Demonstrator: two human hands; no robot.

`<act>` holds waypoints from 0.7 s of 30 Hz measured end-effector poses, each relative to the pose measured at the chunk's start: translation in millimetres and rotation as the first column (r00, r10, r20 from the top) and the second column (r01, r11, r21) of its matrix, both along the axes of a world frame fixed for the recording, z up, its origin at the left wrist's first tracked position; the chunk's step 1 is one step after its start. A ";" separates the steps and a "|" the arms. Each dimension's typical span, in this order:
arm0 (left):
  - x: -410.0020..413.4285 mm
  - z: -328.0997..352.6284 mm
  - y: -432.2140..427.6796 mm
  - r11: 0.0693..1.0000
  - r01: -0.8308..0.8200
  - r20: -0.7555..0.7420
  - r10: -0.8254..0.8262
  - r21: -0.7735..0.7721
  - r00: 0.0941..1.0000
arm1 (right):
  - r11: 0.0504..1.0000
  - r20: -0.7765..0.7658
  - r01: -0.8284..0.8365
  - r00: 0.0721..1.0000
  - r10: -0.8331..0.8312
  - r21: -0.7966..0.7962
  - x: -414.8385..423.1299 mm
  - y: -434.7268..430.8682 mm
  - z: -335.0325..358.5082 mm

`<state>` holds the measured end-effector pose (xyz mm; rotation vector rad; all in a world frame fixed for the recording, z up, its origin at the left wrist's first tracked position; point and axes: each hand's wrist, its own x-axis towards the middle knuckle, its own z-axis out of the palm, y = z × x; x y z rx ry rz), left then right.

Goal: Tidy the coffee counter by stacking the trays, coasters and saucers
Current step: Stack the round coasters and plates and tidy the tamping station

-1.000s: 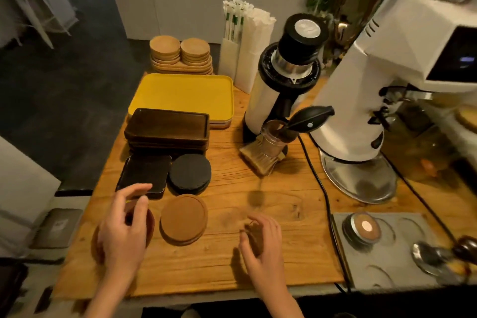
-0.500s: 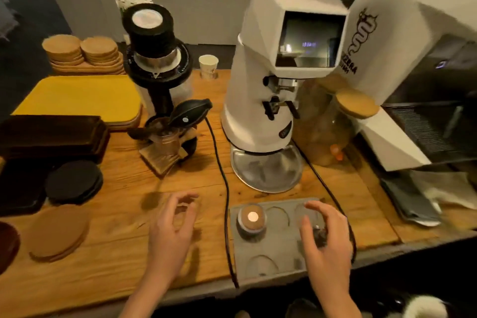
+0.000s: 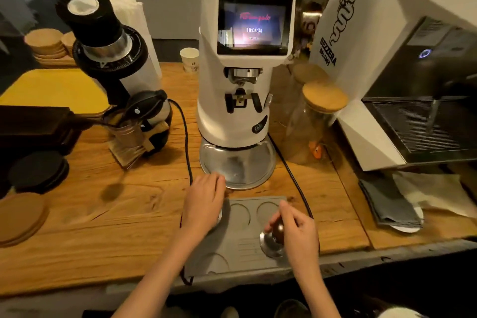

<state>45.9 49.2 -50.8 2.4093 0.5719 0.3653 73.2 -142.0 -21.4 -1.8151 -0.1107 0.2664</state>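
Coasters (image 3: 19,215) in brown lie stacked at the far left of the table (image 3: 124,214). The black coasters (image 3: 38,171), dark trays (image 3: 31,124) and yellow tray (image 3: 51,88) sit behind them, with the wooden saucers (image 3: 46,42) at the back.

A second ago your hands worked over that corner. Now you have turned right and both are at the grey mat (image 3: 240,250). Your left hand (image 3: 204,204) lies palm down over the metal puck (image 3: 220,215), which stood bare half a second ago; I cannot tell whether it grips it. Your right hand (image 3: 296,232) has curled its fingers round the tamper (image 3: 273,239). This suggests the stacks are settled and you have moved on to side clutter.

The mat sits right at the table's front edge. A black cable (image 3: 188,157) runs along its left side, and the steel base of the grinder (image 3: 245,85) is just beyond your left fingers. Bare wood lies open between the mat and the brown coasters.
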 end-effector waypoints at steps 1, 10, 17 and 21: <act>3.1 -4.8 -1.0 0.998 -0.004 -0.054 0.007 0.062 0.999 | 0.999 -0.013 0.020 1.000 -0.020 0.029 0.2 1.1 -0.7; 8.1 -22.7 1.8 0.994 -0.092 -0.096 0.098 0.059 0.991 | 0.996 -0.001 0.037 0.999 -0.037 0.077 8.1 2.2 -10.4; 6.0 -21.4 -0.4 0.989 -0.135 -0.005 0.136 0.056 0.991 | 0.993 0.059 -0.043 0.998 0.037 0.108 15.4 4.6 -9.5; 4.9 -19.5 -0.5 0.989 -0.139 -0.002 0.140 0.049 0.990 | 0.993 0.025 -0.024 0.999 0.021 0.117 19.6 9.0 -5.6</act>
